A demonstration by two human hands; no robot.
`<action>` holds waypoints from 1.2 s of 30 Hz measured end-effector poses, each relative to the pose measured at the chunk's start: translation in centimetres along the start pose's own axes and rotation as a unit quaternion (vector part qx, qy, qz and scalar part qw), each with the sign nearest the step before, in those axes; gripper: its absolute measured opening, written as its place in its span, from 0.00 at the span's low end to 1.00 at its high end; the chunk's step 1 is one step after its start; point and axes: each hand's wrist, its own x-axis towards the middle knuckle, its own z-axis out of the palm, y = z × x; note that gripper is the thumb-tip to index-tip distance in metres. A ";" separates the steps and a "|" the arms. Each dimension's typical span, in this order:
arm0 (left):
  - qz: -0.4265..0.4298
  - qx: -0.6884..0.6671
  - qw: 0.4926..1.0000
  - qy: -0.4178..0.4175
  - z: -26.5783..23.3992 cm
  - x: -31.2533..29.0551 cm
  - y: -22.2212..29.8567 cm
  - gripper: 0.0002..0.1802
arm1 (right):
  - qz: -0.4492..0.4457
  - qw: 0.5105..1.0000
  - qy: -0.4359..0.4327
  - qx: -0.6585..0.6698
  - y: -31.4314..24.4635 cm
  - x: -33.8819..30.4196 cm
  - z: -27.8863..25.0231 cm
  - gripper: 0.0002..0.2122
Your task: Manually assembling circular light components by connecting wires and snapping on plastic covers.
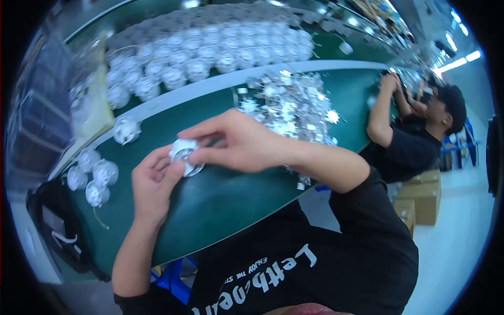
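- Green workbench is running across the view, its edges bending toward the dark rim.
- Left hand is grasping a white round plastic housing; right hand is touching its open face with the thumb. Whether the right fingertips are pinching a smaller part inside, I cannot tell.
- This housing is sitting between both hands above the bench, fingers covering much of its rim.
- Right forearm is hiding part of a heap of silvery metal pieces; single shapes are blurring together.
- Far rows of white housings are losing detail.
- Co-worker's hands are showing too small to read.
- White lettering is appearing inverted on the black T-shirt, running off below.
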 end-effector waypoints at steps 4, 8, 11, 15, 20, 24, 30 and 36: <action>0.028 -0.095 0.993 0.070 1.3 0.5 0.0 0.29 | 0.078 0.988 0.085 0.100 -1.6 5.1 -3.8 0.21; -0.007 -0.065 0.997 0.040 0.9 0.4 0.3 0.27 | 0.045 0.933 0.247 0.260 -1.2 14.2 -10.3 0.19; -0.009 -0.046 0.999 0.019 0.7 0.7 0.1 0.23 | -0.006 0.910 0.240 0.337 -1.1 20.3 -16.3 0.19; -0.001 -0.040 0.999 0.008 0.9 0.2 -0.4 0.18 | 0.003 0.919 0.294 0.263 -2.2 23.3 -14.4 0.14; 0.108 0.197 0.970 -0.096 1.2 -0.7 0.0 0.08 | -0.193 0.904 -0.052 -0.378 -1.8 19.2 -3.7 0.15; 0.160 0.256 0.945 -0.126 1.7 -0.7 -0.4 0.05 | -0.266 0.713 -0.034 -0.647 1.0 18.9 -1.7 0.18; 0.155 0.253 0.948 -0.119 1.8 -0.8 -0.4 0.05 | -0.297 0.719 -0.075 -0.624 1.2 18.5 -3.5 0.24; 0.155 0.263 0.946 -0.105 2.0 -0.9 -0.7 0.04 | -0.297 0.689 -0.051 -0.659 0.7 18.1 -3.1 0.24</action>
